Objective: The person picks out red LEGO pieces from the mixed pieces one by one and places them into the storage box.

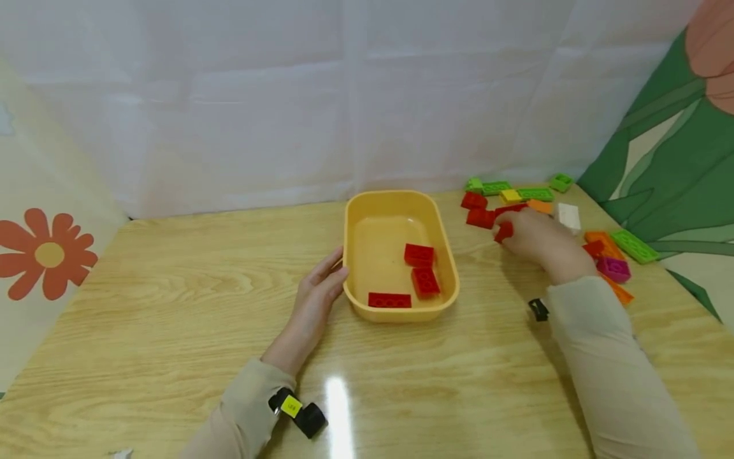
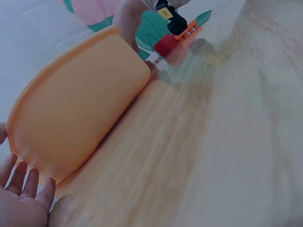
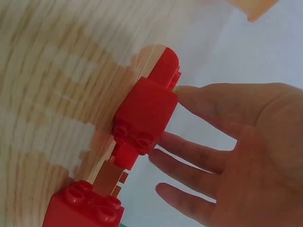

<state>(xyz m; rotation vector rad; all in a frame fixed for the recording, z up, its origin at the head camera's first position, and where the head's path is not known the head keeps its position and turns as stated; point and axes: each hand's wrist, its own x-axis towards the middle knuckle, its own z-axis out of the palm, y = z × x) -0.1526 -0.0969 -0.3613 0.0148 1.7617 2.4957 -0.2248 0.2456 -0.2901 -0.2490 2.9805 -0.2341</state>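
A yellow plastic bin [image 1: 355,306] stands on the table with several red toy bricks inside, among them a long one [image 1: 390,300] along the near wall. My left hand [image 1: 315,296] rests against the bin's left side, fingers extended; in the left wrist view the fingertips touch its outer wall [image 2: 75,104]. Over at the right, my right hand [image 1: 536,239] pinches a red brick [image 3: 147,106] between thumb and fingertips. Other red bricks [image 1: 474,200] lie just beyond that hand, and another studded red brick [image 3: 83,208] shows close by in the right wrist view.
Green bricks [image 1: 534,194], a yellow one [image 1: 509,196] and a white one [image 1: 568,218] lie along the back right. Orange, green and magenta bricks [image 1: 613,269] lie right of my right arm. A white cloth [image 1: 258,108] hangs behind the table.
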